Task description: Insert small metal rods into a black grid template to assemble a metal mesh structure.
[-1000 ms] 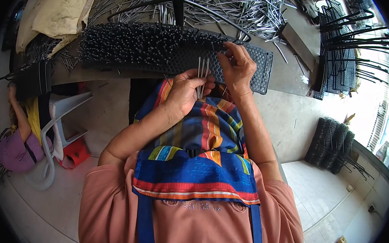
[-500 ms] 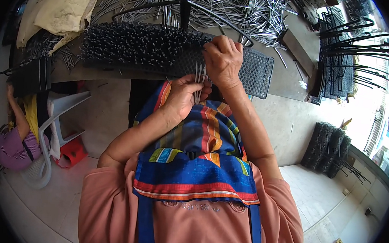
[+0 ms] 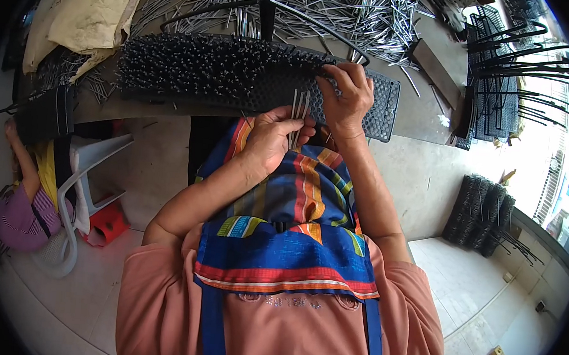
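My left hand [image 3: 275, 134] is closed around several thin grey metal rods [image 3: 300, 106], which stand nearly upright between thumb and fingers just in front of the tray's near edge. Over the right part of a long black perforated tray [image 3: 378, 108] is my right hand [image 3: 348, 97], its thumb and fingertips drawn together at the holes. Whatever is pinched there is too small or hidden to make out. Closely packed upright dark pins with shiny tips [image 3: 187, 65] fill the tray's left and middle part. Bare holes show at its right end.
Loose metal rods [image 3: 387, 26] lie heaped behind the tray, below a black metal frame [image 3: 267, 18]. A flat bar [image 3: 439, 73] and racks with long black prongs [image 3: 495, 93] are at the right. At the left are yellowish sheeting [image 3: 91, 12] and another person [image 3: 28, 215] seated.
My right hand has shifted slightly right, and its fingers have opened out a little from a tighter curl. The rods in my left hand have moved slightly right and show more of their length.
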A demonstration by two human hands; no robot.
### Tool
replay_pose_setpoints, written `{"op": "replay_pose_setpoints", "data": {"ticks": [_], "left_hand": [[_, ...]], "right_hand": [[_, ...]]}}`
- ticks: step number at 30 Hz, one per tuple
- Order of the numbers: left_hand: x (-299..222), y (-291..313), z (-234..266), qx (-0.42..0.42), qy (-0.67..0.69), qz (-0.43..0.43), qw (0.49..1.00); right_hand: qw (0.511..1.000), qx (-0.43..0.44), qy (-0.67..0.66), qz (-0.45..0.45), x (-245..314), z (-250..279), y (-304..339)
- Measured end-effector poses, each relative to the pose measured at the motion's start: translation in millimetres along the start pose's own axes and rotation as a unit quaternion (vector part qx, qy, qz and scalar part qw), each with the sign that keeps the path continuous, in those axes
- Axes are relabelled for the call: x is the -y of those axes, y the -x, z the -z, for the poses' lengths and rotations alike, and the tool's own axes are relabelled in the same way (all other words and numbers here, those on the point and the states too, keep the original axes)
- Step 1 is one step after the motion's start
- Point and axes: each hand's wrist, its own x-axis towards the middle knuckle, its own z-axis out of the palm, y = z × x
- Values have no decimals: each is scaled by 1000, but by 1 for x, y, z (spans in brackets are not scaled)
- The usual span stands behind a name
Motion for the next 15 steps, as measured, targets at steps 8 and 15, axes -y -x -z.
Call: {"op": "replay_pose_setpoints", "data": {"ticks": [8, 15], "left_hand": [[-3, -6, -20, 80, -91, 52, 991], [3, -18, -36, 5, -118, 44, 992]], "right_hand": [[776, 232, -407, -423, 3, 42, 31], [781, 84, -430, -446, -23, 60, 24]]}}
